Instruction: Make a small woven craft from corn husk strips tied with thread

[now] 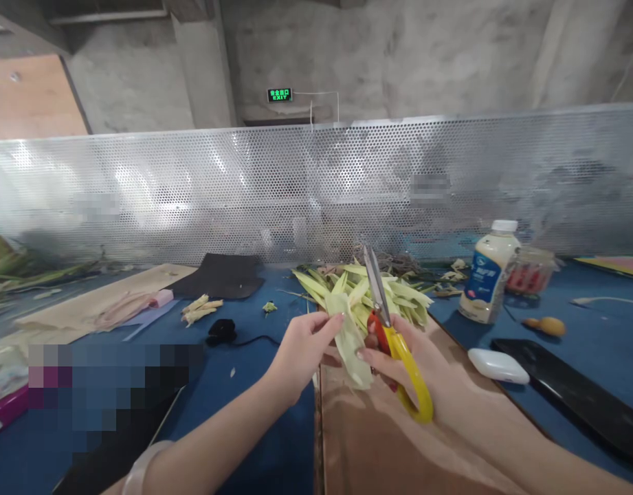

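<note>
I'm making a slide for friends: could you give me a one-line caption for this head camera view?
Left hand holds a pale green husk strip while the right hand grips yellow-handled scissors over a blue table.

pixelated patch (110,385), blurred partition labels (429,187)

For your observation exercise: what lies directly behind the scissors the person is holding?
Behind the scissors lies a heap of pale green leaf strips, then a perforated metal screen. The tabletop under the heap is hidden.

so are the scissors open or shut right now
Shut: the scissors in the right hand show both blades together as one point, aimed up beside the pale leaf strip the left hand pinches.
</note>
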The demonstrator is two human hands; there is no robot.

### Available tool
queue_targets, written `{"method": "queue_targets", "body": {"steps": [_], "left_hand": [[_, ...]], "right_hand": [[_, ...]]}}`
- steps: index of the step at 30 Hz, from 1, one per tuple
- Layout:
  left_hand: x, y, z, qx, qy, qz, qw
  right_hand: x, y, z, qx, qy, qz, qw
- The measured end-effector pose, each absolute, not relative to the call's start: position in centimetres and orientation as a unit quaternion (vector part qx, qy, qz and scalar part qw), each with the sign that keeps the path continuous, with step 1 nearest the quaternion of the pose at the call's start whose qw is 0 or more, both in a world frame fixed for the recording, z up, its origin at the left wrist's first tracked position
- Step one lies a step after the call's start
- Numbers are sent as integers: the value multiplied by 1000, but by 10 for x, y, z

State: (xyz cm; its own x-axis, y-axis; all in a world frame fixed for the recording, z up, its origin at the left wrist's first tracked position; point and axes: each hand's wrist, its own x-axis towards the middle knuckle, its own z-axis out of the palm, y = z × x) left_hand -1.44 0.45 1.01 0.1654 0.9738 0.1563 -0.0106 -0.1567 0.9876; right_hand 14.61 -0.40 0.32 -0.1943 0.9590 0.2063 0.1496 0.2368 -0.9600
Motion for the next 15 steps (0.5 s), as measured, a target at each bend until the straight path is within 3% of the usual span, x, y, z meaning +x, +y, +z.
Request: {"method": "queue_targets", "body": {"steps": [4,15], "left_hand": [[-15,6,11,571,412,484,520],[-13,2,16,547,444,521,482]], "right_hand": [[146,-2,3,-448,-590,490,460],[139,-16,9,-395,-636,465,472]]}}
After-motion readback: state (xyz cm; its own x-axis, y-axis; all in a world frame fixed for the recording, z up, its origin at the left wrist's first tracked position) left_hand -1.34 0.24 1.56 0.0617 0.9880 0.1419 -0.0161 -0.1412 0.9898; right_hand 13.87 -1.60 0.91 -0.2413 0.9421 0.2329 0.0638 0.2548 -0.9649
